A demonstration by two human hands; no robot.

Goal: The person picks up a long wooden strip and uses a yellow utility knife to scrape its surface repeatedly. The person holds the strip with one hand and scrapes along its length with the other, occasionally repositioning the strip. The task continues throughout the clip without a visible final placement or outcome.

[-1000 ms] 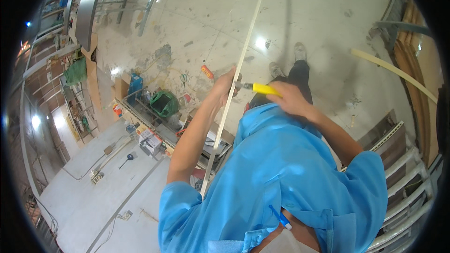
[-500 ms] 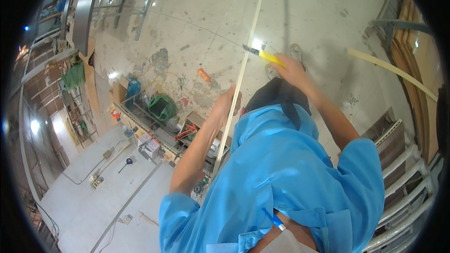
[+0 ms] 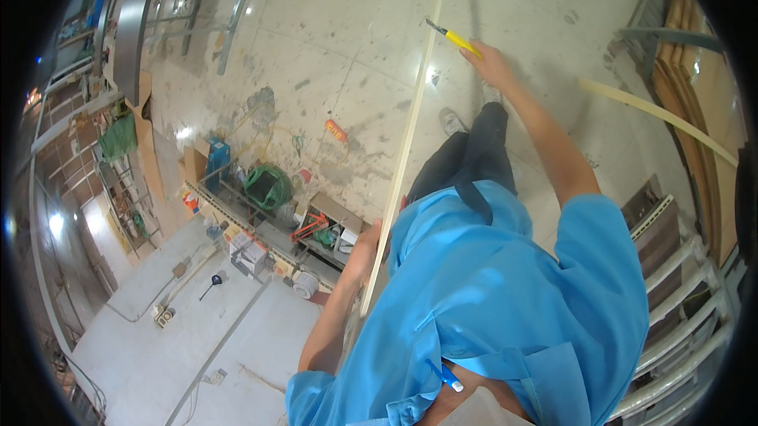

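A long, narrow, pale strip (image 3: 408,138) runs from beside my body out to the far edge of the view. Close to my left side, my left hand (image 3: 366,248) is closed around it, its fingers partly hidden behind the strip. My right hand (image 3: 491,67) reaches forward and grips a yellow utility knife (image 3: 462,43) by its handle. The dark blade points to the far left and lies over or beside the strip; whether it touches cannot be made out.
To my left stands a grey-white table (image 3: 150,292) with tools along its edge. Beyond it are an open tool box (image 3: 338,213) and a green bag-lined bin (image 3: 268,187). An orange bottle (image 3: 335,130) lies on the floor. White metal rails (image 3: 671,323) and brown boards (image 3: 687,94) stand right.
My right hand has moved farther forward with the knife. My left hand has come back toward my body along the strip.
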